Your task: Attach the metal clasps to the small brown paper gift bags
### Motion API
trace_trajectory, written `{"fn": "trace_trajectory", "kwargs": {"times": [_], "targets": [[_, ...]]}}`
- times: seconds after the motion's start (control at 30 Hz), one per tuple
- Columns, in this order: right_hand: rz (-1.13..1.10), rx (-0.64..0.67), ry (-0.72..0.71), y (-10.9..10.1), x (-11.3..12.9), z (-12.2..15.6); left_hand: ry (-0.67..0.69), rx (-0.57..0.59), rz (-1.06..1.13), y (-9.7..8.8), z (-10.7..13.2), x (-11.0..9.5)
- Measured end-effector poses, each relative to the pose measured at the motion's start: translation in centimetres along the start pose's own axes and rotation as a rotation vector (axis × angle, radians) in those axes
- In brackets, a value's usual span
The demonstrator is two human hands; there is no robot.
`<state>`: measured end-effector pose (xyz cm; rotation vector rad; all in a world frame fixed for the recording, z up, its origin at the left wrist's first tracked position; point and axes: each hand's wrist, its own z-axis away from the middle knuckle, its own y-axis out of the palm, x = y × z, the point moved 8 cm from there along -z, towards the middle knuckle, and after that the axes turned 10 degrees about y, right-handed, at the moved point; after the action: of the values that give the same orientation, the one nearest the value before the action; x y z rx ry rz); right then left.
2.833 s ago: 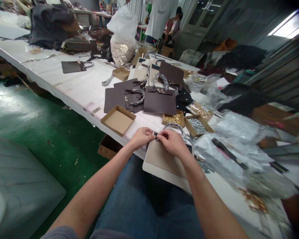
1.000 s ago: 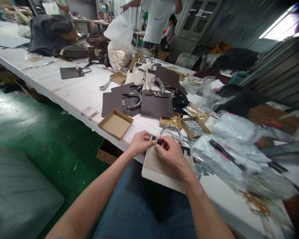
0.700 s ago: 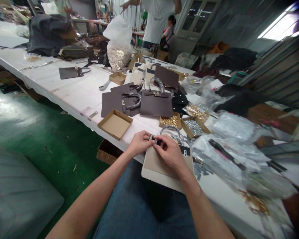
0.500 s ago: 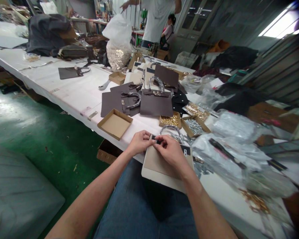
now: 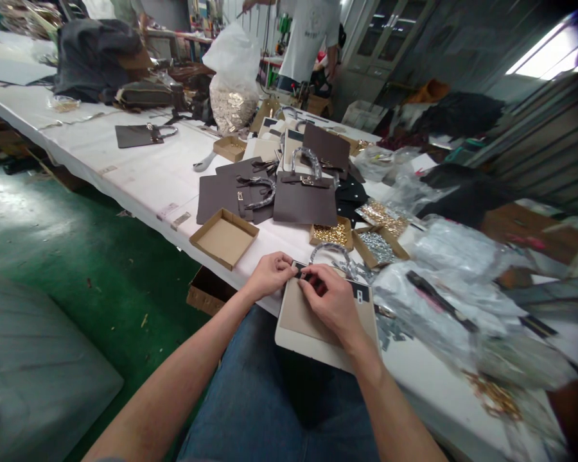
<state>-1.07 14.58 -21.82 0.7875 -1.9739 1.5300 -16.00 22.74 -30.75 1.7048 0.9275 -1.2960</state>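
Note:
A beige bag panel (image 5: 313,327) with a white border rests over the table edge and my lap. Along its top runs a dark strip (image 5: 361,294) with a small metal plate near the right end, and a plastic-wrapped handle (image 5: 334,249) sticks up beyond it. My left hand (image 5: 272,274) pinches the panel's upper left corner between thumb and fingers. Closed over the dark strip beside it, my right hand (image 5: 328,292) has its fingertips on a small piece too hidden to name. The two hands' fingertips are almost touching.
Behind the panel stand boxes of gold fasteners (image 5: 331,232) and silver fasteners (image 5: 376,247). A shallow cardboard tray (image 5: 224,239) is to the left. Dark brown bag panels (image 5: 304,200) lie farther back. Plastic bags (image 5: 443,289) crowd the right. A person in a white shirt (image 5: 308,38) stands beyond the table.
My right fingers have shifted slightly on the strip, opening a little from the left fingertips. The panel stays in place. The person in the background has lowered an arm and turned.

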Motion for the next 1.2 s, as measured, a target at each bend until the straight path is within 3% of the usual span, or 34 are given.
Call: {"fn": "trace_trajectory", "kwargs": {"times": [0.23,0.5,1.2], "targets": [[0.001,0.002,-0.006,0.14,0.02,0.16,0.034,0.001,0.002,-0.03,-0.04,-0.23],[-0.006,-0.034,0.082,0.02,-0.49,0.35,0.027,0.008,0.008,-0.1,0.11,-0.59],[0.008,-0.025,0.029,0.18,-0.63,0.69,-0.036,-0.042,0.056,-0.26,0.14,0.05]]}}
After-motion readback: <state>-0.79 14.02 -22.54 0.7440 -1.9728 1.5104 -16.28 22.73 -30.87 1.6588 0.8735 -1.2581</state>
